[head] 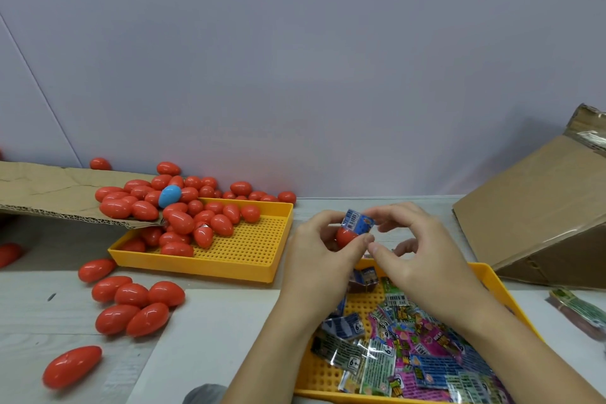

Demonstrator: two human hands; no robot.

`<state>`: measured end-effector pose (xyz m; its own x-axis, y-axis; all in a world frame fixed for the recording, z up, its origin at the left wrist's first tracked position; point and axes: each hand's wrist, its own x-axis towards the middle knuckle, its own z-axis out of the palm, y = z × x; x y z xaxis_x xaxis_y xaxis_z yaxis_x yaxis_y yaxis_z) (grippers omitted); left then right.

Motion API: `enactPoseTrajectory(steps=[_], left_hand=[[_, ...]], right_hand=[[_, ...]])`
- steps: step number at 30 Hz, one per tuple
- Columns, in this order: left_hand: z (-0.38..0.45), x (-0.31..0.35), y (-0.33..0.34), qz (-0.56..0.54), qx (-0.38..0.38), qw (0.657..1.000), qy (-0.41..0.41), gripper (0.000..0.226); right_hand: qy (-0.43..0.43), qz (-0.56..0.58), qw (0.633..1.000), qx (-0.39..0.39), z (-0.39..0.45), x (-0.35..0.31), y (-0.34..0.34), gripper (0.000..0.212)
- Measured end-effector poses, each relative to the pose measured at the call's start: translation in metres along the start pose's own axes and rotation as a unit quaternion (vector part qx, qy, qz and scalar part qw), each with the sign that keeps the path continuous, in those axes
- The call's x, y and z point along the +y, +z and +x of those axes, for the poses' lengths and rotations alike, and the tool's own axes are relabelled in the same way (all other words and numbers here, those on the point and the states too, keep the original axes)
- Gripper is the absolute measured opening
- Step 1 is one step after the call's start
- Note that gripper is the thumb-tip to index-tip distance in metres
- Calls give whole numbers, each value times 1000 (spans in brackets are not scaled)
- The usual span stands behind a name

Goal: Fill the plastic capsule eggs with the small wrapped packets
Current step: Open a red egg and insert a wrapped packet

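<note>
My left hand (323, 249) grips a red egg half (346, 236) above the table, between the two yellow trays. A blue wrapped packet (356, 222) sticks out of its open top. My right hand (416, 249) has thumb and fingertips pinched on that packet from the right. Below my hands, a yellow tray (328, 377) holds several colourful wrapped packets (413, 351). A second yellow tray (249, 259) at centre left carries a heap of red eggs (196, 223), with one blue egg (170, 196) on top.
Loose red eggs (137, 305) lie on the table at left and front left. A cardboard flap (49, 193) slopes into the egg tray from the left. An open cardboard box (541, 206) stands at right. A white sheet (210, 338) lies near me.
</note>
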<state>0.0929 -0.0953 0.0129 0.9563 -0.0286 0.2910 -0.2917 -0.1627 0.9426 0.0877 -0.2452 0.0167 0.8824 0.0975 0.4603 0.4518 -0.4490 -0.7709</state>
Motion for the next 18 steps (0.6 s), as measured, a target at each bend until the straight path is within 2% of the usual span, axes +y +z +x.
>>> enactPoseTrajectory(steps=[3, 6, 8, 13, 18], left_hand=[[0, 0, 1, -31, 5, 999, -13, 25], [0, 0, 1, -52, 9, 998, -20, 24], [0, 1, 1, -63, 10, 998, -23, 23], [-2, 3, 5, -85, -7, 996, -28, 22], [-3, 5, 6, -119, -26, 992, -41, 24]], right_hand=[[-28, -69, 997, -14, -1, 1, 3, 46], [-60, -132, 989, -6, -2, 0, 8, 43], [-69, -151, 986, 7, -2, -1, 9, 40], [-71, -201, 976, 36, -2, 1, 11, 49], [-83, -224, 969, 59, -2, -1, 10, 43]])
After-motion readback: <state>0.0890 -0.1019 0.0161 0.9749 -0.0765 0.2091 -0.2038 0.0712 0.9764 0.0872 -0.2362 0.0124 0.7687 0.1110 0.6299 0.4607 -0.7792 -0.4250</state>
